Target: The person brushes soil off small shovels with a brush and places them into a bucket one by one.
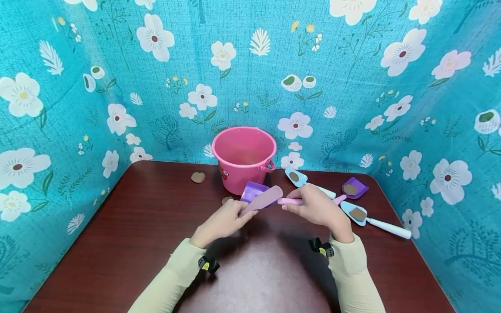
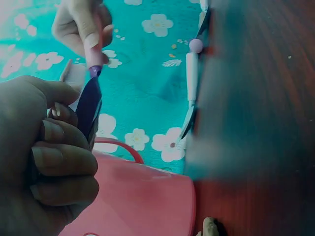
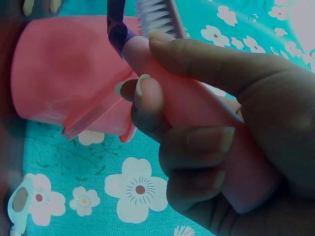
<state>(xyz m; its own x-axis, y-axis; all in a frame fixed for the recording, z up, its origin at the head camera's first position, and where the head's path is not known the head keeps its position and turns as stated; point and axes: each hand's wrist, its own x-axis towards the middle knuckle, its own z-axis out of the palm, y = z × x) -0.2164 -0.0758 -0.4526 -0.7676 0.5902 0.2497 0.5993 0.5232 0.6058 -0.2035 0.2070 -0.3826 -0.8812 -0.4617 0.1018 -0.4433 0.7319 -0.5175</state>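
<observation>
My left hand [image 1: 224, 218] grips a mauve-backed brush [image 1: 261, 200], whose white bristles [image 3: 156, 17] show in the right wrist view. In my right hand [image 1: 315, 206] is a toy shovel, held by its pink handle [image 3: 197, 108]. The shovel's purple blade [image 1: 251, 191] reaches left, partly behind the brush, with the bristle side facing it. Both tools are up in front of a pink bucket [image 1: 246, 174] that stands upright at the back of the table. In the left wrist view the blade [image 2: 89, 105] passes close by my left fingers.
To the right lie two light-blue shovels with white handles, a rear one [image 1: 296, 177] and a front one [image 1: 354, 214], and another purple shovel [image 1: 362, 189], each with a brown patch on its blade. Brown pieces [image 1: 198, 177] lie on the dark table [image 1: 117, 243]. Flowered cloth [image 1: 250, 78] hangs behind.
</observation>
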